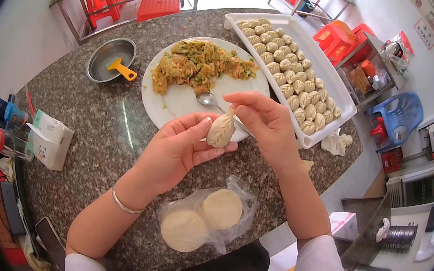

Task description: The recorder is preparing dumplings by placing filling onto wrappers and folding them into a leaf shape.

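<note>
A pleated, leaf-shaped dumpling (221, 130) is held over the near rim of a round white plate (167, 109). My left hand (183, 147) cradles its body between thumb and fingers. The thumb and forefinger of my right hand (263, 125) pinch its narrow top end. On the plate lie a heap of chopped vegetable filling (197, 64) and a metal spoon (207, 98), its handle partly behind the dumpling and my right hand. Below my hands, two stacks of round dough wrappers (184, 230) rest in a clear plastic bag (224, 238).
Rows of pleated dumplings (289, 77) fill much of a white plastic tray (335, 85) at the right. A steel bowl (102, 60) with a yellow-handled scraper (123, 69) stands left of the plate. Tissues (51, 141), a glass bottle (9, 142) and a phone (50, 239) lie at the left edge.
</note>
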`<action>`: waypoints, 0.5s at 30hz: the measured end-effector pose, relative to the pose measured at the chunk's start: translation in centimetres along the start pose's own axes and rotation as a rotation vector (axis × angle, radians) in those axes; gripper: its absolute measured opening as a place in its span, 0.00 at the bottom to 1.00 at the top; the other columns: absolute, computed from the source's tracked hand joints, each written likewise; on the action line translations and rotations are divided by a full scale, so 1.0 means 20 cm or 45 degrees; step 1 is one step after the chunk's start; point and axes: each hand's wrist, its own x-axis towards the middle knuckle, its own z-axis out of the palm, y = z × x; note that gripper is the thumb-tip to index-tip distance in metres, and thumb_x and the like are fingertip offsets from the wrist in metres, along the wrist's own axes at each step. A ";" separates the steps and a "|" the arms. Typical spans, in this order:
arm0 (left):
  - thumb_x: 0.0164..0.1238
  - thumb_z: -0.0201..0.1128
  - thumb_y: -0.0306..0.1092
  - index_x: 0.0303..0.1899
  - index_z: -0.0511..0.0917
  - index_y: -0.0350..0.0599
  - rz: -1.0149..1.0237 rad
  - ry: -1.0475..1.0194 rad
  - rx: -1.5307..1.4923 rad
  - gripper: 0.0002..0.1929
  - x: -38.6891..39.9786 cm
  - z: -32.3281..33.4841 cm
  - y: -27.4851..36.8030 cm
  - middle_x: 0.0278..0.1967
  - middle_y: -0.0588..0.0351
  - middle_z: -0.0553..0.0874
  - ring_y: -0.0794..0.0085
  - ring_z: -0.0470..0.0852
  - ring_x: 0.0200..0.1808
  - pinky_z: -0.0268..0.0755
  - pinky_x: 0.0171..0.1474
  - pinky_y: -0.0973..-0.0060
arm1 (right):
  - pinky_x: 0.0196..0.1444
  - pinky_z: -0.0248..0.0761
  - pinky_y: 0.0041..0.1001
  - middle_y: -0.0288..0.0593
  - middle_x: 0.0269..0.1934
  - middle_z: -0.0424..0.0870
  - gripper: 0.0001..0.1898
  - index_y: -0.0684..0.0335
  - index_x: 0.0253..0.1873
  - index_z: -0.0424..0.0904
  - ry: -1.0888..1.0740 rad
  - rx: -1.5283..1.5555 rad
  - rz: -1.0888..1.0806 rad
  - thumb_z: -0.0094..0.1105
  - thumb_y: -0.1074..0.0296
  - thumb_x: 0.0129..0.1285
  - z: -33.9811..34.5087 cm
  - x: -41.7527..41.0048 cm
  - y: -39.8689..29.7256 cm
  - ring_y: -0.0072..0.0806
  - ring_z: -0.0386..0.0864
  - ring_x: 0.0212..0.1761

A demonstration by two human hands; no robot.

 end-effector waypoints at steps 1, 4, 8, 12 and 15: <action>0.75 0.51 0.36 0.55 0.71 0.37 -0.044 -0.024 -0.011 0.15 0.00 -0.01 0.00 0.51 0.46 0.81 0.61 0.83 0.50 0.80 0.50 0.76 | 0.45 0.70 0.24 0.38 0.35 0.82 0.07 0.67 0.43 0.80 -0.087 0.004 -0.060 0.59 0.72 0.63 -0.02 0.01 0.01 0.22 0.78 0.39; 0.75 0.49 0.37 0.56 0.70 0.37 -0.109 -0.052 -0.054 0.16 0.00 0.00 0.01 0.50 0.46 0.81 0.62 0.84 0.48 0.81 0.49 0.76 | 0.46 0.68 0.21 0.37 0.37 0.81 0.09 0.67 0.47 0.80 -0.187 0.054 -0.064 0.60 0.71 0.64 -0.05 0.01 0.01 0.19 0.76 0.40; 0.75 0.50 0.35 0.55 0.70 0.37 0.000 0.034 -0.076 0.15 0.00 0.02 0.01 0.47 0.49 0.82 0.64 0.84 0.48 0.81 0.49 0.75 | 0.50 0.68 0.21 0.37 0.40 0.81 0.14 0.67 0.48 0.79 -0.106 0.198 0.141 0.65 0.65 0.61 -0.02 0.01 -0.03 0.19 0.76 0.43; 0.73 0.52 0.32 0.54 0.70 0.42 0.185 0.084 0.168 0.12 0.01 0.04 0.00 0.55 0.51 0.76 0.63 0.81 0.54 0.76 0.55 0.70 | 0.51 0.69 0.27 0.43 0.41 0.83 0.21 0.68 0.47 0.79 -0.223 -0.352 -0.003 0.69 0.58 0.55 0.00 0.02 -0.09 0.25 0.79 0.44; 0.72 0.52 0.29 0.58 0.65 0.43 0.238 0.144 0.137 0.15 -0.02 0.05 0.05 0.63 0.50 0.67 0.59 0.79 0.56 0.75 0.56 0.67 | 0.51 0.70 0.23 0.38 0.42 0.83 0.13 0.67 0.48 0.78 -0.276 -0.100 0.125 0.64 0.67 0.61 -0.03 0.14 -0.12 0.20 0.79 0.45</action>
